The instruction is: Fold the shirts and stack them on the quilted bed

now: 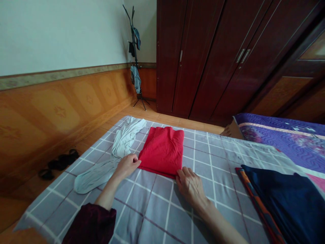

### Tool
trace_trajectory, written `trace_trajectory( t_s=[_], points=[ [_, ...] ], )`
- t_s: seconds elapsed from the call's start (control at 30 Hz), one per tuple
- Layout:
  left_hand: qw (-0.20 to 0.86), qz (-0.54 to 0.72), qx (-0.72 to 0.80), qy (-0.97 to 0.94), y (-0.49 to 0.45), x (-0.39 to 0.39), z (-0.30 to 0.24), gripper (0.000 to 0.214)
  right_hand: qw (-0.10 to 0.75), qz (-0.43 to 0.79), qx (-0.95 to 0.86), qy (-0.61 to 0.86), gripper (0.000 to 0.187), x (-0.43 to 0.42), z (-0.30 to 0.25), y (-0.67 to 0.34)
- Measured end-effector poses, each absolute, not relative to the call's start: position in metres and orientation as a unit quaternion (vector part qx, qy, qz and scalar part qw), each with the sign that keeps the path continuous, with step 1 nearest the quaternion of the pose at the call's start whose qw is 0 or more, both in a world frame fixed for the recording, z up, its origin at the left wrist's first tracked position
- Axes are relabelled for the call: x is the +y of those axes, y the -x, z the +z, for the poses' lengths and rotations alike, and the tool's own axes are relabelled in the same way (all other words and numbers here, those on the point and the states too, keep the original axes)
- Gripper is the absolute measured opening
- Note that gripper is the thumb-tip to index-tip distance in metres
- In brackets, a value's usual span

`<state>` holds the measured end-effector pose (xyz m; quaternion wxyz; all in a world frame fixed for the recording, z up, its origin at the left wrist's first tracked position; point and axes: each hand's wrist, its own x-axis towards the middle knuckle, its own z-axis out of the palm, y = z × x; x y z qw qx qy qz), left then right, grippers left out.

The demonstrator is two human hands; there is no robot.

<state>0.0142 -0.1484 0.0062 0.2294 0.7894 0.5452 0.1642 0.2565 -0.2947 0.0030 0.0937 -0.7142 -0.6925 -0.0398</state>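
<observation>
A folded red garment (pixel 162 150) lies on the grey checked bedsheet (pixel 157 206) in the middle of the view. My left hand (pixel 127 165) pinches the near left corner of the red garment, fingers curled together. At the near right corner my right hand (pixel 190 185) touches the edge with its fingertips, fingers bent. A pale white garment (pixel 115 152) lies stretched out to the left of the red one, just beside my left hand.
A dark blue folded cloth (pixel 289 200) with an orange patterned edge lies at the right. A purple quilt (pixel 281 135) covers the far right. Dark wardrobe (pixel 210 57) behind; coat stand (pixel 135 57) in the corner; sandals (pixel 59 164) on the floor at left.
</observation>
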Motion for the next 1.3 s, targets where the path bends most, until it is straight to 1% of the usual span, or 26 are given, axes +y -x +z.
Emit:
trace_trajectory(
  t_s=[0.27, 0.4, 0.5, 0.6, 0.67, 0.73, 0.87, 0.93, 1.0, 1.13, 1.23, 1.3],
  points=[
    [0.224, 0.190, 0.577, -0.762, -0.023, -0.157, 0.000, 0.015, 0.127, -0.015, -0.692, 0.710, 0.020, -0.294, -0.002, -0.257],
    [0.268, 0.200, 0.563, -0.756, -0.031, -0.170, -0.002, 0.010, 0.143, 0.002, -0.683, 0.716, 0.023, -0.300, 0.003, -0.269],
    [0.337, 0.205, 0.525, -0.754, -0.039, -0.203, -0.006, 0.009, 0.164, 0.000, -0.670, 0.724, 0.022, -0.319, 0.005, -0.291],
    [0.401, 0.191, 0.489, -0.750, -0.044, -0.238, -0.005, 0.011, 0.128, 0.021, -0.670, 0.731, 0.024, -0.347, 0.002, -0.313],
    [0.404, 0.164, 0.478, -0.763, -0.044, -0.245, 0.001, 0.010, 0.104, 0.021, -0.678, 0.727, 0.024, -0.359, 0.005, -0.319],
    [0.392, 0.157, 0.469, -0.776, -0.043, -0.233, 0.011, 0.003, 0.122, 0.010, -0.686, 0.717, 0.022, -0.362, 0.016, -0.315],
    [0.331, 0.208, 0.483, -0.784, -0.052, -0.168, 0.025, 0.016, 0.207, 0.038, -0.706, 0.676, 0.020, -0.339, 0.045, -0.277],
    [0.305, 0.219, 0.508, -0.775, -0.065, -0.132, 0.022, 0.019, 0.220, 0.063, -0.731, 0.642, 0.020, -0.322, 0.048, -0.251],
    [0.287, 0.221, 0.534, -0.764, -0.080, -0.105, 0.014, 0.020, 0.211, 0.075, -0.752, 0.620, 0.025, -0.308, 0.039, -0.228],
    [0.255, 0.218, 0.563, -0.755, -0.104, -0.082, -0.003, 0.027, 0.219, 0.067, -0.752, 0.619, 0.044, -0.294, 0.001, -0.204],
    [0.246, 0.209, 0.567, -0.758, -0.113, -0.083, -0.007, 0.033, 0.240, 0.058, -0.750, 0.613, 0.047, -0.293, -0.019, -0.203],
    [0.251, 0.199, 0.560, -0.764, -0.115, -0.086, -0.006, 0.033, 0.254, 0.045, -0.751, 0.608, 0.047, -0.293, -0.026, -0.206]
  ],
)
